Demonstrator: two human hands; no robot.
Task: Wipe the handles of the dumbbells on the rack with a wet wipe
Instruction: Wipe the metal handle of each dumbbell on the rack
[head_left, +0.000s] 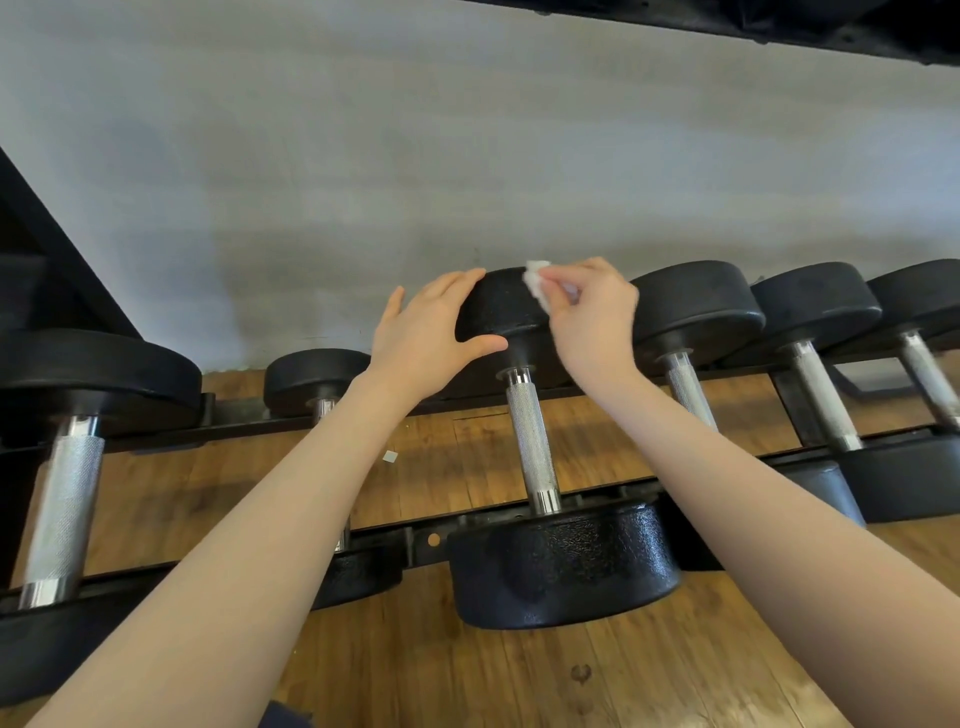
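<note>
Landmark: centre dumbbell (535, 447) on the rack (410, 545), knurled steel handle (532, 447) fully exposed between its two black heads.

Hidden/cut off: the right hand (589, 317) covers the right side of that dumbbell's far head (506, 306); the right forearm crosses the next dumbbell to the right (691, 322), hiding the lower part of its handle and most of its near head. The left forearm covers most of the small dumbbell (317, 379) left of centre. Big dumbbell further left (62, 467) is cut by the frame edge; so is the last one on the far right (919, 332). Dark structure along the top right corner, can't make out what it is.

Grip: right hand pinches a crumpled white wet wipe (537, 283) between curled fingers and thumb, wipe against the top of the far head, not on the handle. Left hand (431, 332) cups the left side of the same head, fingers straight over the top, thumb under the rim.

Room: open gaps either side of the centre handle, wood floor (467, 675) visible through the rack rails. Grey wall (415, 156) just behind the far heads. Small pale scrap (389, 456) on the floor left of the handle.
</note>
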